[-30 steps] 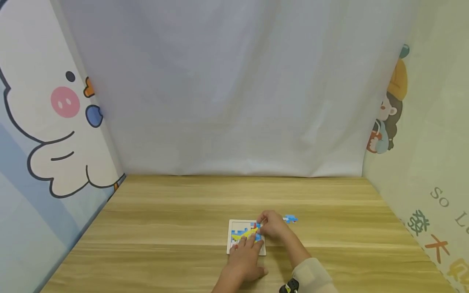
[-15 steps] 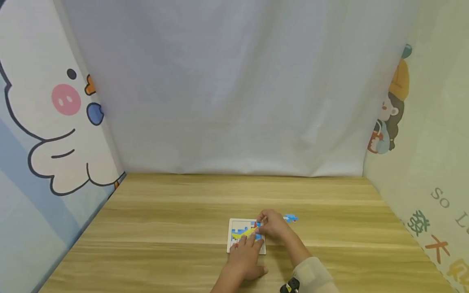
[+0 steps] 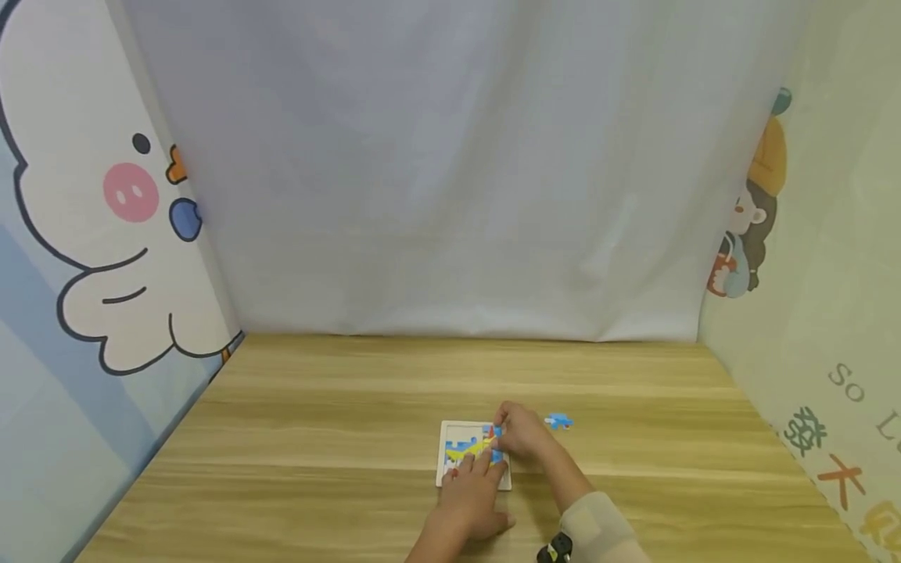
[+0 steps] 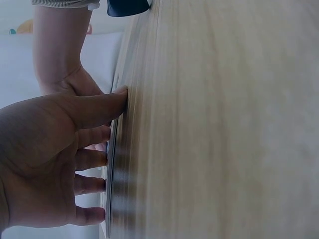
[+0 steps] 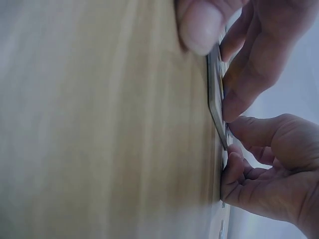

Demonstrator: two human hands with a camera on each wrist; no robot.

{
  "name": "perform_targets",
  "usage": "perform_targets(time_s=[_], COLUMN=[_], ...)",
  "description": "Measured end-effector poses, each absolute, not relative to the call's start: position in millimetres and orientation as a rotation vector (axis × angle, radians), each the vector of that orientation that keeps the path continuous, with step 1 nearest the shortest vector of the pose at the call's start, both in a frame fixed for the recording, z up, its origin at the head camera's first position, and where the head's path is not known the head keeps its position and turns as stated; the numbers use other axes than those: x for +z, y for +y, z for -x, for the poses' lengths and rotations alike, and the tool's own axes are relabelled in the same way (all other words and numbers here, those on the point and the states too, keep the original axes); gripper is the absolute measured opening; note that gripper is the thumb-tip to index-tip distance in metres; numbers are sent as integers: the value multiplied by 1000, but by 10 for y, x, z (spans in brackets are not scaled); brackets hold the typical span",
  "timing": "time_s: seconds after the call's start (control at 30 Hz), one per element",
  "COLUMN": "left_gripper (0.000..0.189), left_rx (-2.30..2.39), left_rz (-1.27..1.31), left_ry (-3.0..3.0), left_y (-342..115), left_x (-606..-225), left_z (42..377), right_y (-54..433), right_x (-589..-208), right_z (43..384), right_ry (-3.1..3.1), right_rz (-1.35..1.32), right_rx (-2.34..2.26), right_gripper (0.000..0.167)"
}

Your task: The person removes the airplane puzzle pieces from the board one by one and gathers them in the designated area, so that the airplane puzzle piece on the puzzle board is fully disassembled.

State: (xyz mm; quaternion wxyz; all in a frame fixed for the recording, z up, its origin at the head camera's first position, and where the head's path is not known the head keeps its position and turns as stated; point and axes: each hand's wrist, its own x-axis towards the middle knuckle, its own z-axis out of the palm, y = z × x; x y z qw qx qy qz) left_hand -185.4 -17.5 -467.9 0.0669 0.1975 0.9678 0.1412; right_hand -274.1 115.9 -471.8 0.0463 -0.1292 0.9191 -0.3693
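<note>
A square jigsaw puzzle board (image 3: 439,457) with a pale frame lies on the table, showing a yellow shape on blue pieces; its upper left part is bare. My left hand (image 3: 470,498) lies over the lower part, straight fingers pressing on the pieces and covering them. In the left wrist view, the left thumb (image 4: 102,107) reaches to the table beside the board's edge. At the upper right corner, my right hand (image 3: 524,434) has curled fingers, thumb and forefinger pinching a blue puzzle piece (image 3: 497,431) by the frame. The fingers partly hide this piece.
One loose blue puzzle piece or small cluster (image 3: 559,421) lies on the wooden table (image 3: 317,414) just right of the right hand. A pale curtain (image 3: 450,195) hangs behind the table, with printed panels at both sides.
Both hands stay almost still at the board. The whole head view shifts very slightly; no piece visibly changes place.
</note>
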Motion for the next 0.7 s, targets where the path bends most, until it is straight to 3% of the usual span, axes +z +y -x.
perform_targets(time_s=[0.4,0.7], left_gripper=[72,73], left_rx=[476,443], left_rz=[-564,-580], left_ry=[2883,2885], left_y=[-185,-178], left_x=[-4634,-4676], left_z=[1856,1863], right_y=[1200,1278], right_x=[-4761,-4755], right_z=[2795,2744], right_ry=[2735,2471], right_rz=[354,340], right_rx=[-1393,-1695], right_gripper=[19,22])
